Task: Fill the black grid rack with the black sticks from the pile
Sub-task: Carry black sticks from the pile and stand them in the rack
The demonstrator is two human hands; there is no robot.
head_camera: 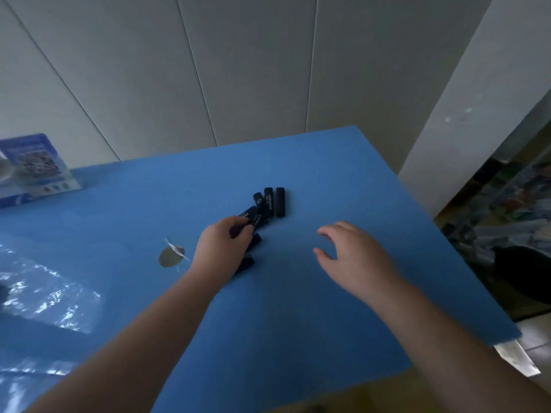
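Curled fingers of the left hand hold one or more black sticks at the near end of the pile, which lies around the middle of the blue table, nearer its far edge. Two sticks stand side by side at the pile's far end; others poke out beneath the left hand toward the near edge. Just to the right, the right hand hovers over bare blue surface, fingers spread and loosely bent, holding nothing. A small round disc lies left of the left hand. Clear plastic wrap lies along the left edge, and a printed blue box sits at the far left corner.
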